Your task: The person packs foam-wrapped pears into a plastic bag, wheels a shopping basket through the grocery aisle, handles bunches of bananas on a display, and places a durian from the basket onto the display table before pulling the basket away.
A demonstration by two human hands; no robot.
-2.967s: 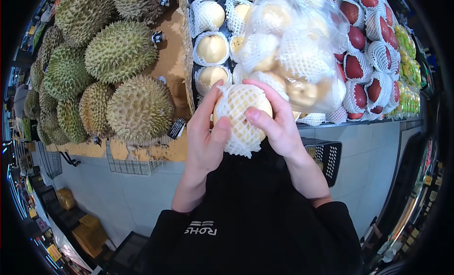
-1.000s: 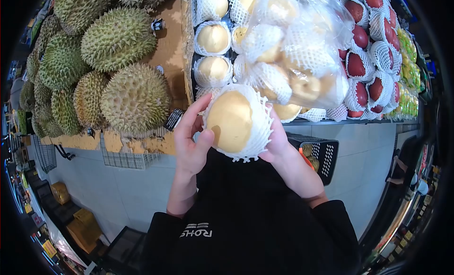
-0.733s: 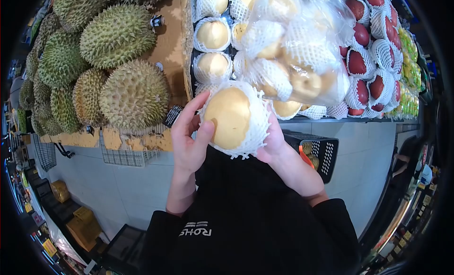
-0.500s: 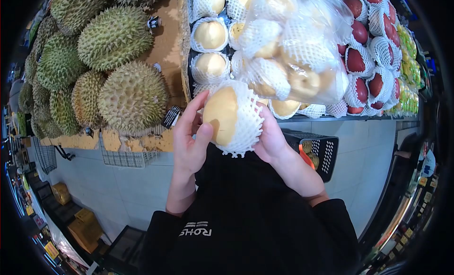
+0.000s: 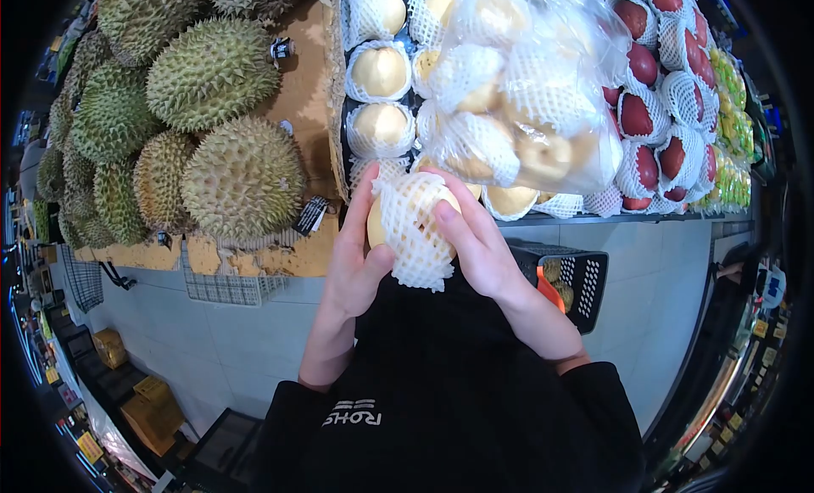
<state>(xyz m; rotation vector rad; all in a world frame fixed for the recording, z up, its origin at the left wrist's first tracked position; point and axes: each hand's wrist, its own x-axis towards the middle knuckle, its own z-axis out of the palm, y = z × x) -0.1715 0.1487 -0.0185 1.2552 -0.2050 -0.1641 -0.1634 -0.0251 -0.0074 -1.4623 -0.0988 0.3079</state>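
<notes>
The left hand [image 5: 350, 271] and right hand [image 5: 483, 256] curl their fingers around a round, pale-yellow fruit [image 5: 376, 228] in white foam netting [image 5: 421, 251]. It is between the black cloth shirt [image 5: 458, 391] and a bulging clear plastic bag [image 5: 538, 94]

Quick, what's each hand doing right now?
Left hand: holding one side of the foam-netted pale fruit.
Right hand: holding the other side of the same fruit.

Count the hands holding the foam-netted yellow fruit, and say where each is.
2: the left hand is at the left of the yellow fruit; the right hand is at its right. Both hands show plainly.
</notes>
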